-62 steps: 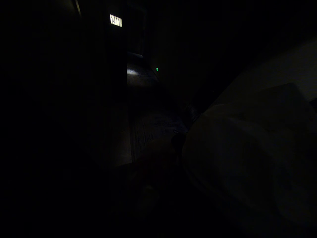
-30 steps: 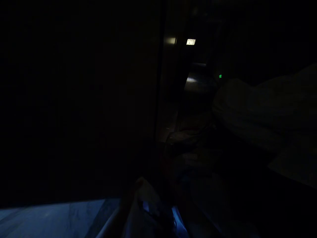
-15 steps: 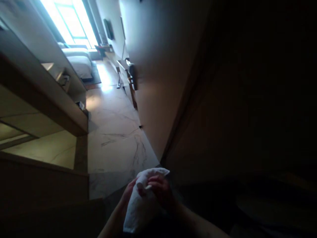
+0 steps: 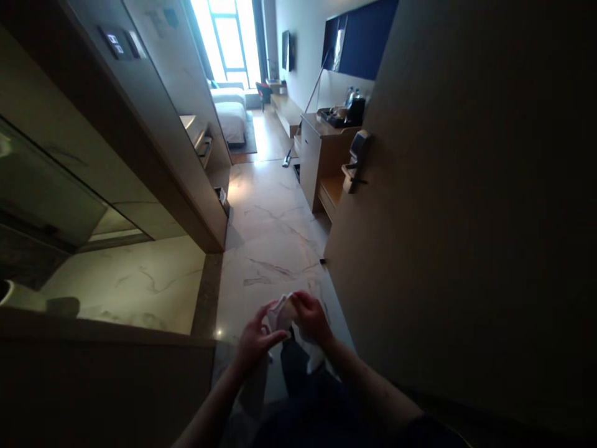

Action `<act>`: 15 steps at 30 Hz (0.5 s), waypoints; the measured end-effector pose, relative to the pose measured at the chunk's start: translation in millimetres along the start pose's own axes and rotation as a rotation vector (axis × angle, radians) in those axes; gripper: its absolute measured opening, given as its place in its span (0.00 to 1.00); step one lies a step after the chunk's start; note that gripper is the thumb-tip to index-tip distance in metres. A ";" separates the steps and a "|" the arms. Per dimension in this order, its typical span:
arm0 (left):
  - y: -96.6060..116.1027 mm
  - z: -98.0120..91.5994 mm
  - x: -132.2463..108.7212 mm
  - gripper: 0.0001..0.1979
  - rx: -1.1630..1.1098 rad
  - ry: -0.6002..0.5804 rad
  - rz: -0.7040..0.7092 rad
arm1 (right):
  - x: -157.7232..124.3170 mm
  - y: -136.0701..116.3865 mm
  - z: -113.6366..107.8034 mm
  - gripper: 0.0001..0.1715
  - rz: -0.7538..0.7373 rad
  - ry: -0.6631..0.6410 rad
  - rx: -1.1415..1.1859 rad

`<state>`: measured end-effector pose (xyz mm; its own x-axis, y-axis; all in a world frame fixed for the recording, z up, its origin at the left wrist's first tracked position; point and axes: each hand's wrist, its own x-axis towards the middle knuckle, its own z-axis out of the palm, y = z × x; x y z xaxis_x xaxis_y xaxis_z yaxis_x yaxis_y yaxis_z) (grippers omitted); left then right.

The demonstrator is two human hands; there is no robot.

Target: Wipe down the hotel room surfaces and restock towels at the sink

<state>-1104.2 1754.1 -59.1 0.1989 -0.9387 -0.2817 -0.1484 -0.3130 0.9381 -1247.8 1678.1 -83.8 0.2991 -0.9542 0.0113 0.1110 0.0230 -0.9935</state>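
Note:
A white cloth (image 4: 279, 315), crumpled, is stretched between my two hands at the lower middle of the head view. My left hand (image 4: 259, 337) has its fingers on the cloth's left side, with the thumb reaching across below. On the other side my right hand (image 4: 311, 318) pinches the cloth's upper edge, fingers bent over it. Part of the white fabric hangs below my right hand, dim against my dark clothing. Beneath both hands lies the pale marble floor (image 4: 275, 249).
At right stands an open door (image 4: 448, 205) with a lock and handle (image 4: 357, 163). A flat mop (image 4: 286, 160) leans by a wooden cabinet (image 4: 311, 152) bearing a tray (image 4: 333, 118). Left is a bathroom opening with a wooden frame (image 4: 158, 180). Farther back are a bed (image 4: 230, 119) and window.
My view has swung left and further into the room, bringing the cabinet and mop into sight. The cloth, bulky and spread before, is now bunched smaller between my hands.

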 end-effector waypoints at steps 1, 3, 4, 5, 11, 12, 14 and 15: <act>11.8 -11.9 32.4 0.36 0.053 -0.062 -0.003 | 37.2 -0.2 8.6 0.23 0.000 -0.083 0.000; 40.6 -36.7 95.6 0.28 0.081 -0.104 -0.032 | 112.1 -5.2 25.8 0.21 -0.046 -0.129 -0.024; 56.7 -50.2 126.0 0.27 0.047 -0.080 -0.055 | 150.2 -9.8 34.1 0.20 -0.080 -0.095 -0.035; 72.8 -65.0 155.2 0.28 -0.015 -0.041 -0.087 | 189.0 -15.1 41.9 0.20 -0.102 -0.044 -0.032; 119.6 -184.7 324.4 0.32 -0.323 0.204 -0.275 | 432.3 -40.6 82.5 0.25 -0.124 0.182 -0.015; 115.6 -208.1 356.6 0.32 -0.333 0.244 -0.256 | 472.2 -41.9 89.6 0.26 -0.143 0.179 -0.055; 104.4 -254.3 427.5 0.30 -0.358 0.305 -0.177 | 549.0 -42.8 104.9 0.27 -0.173 0.148 -0.126; 100.2 -276.0 465.8 0.29 -0.369 0.312 -0.136 | 585.5 -43.3 112.7 0.27 -0.180 0.124 -0.152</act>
<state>-759.0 1325.5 -40.7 0.4808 -0.7876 -0.3853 0.2406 -0.3041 0.9218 -970.7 1152.0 -21.4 0.1676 -0.9683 0.1850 0.0051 -0.1868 -0.9824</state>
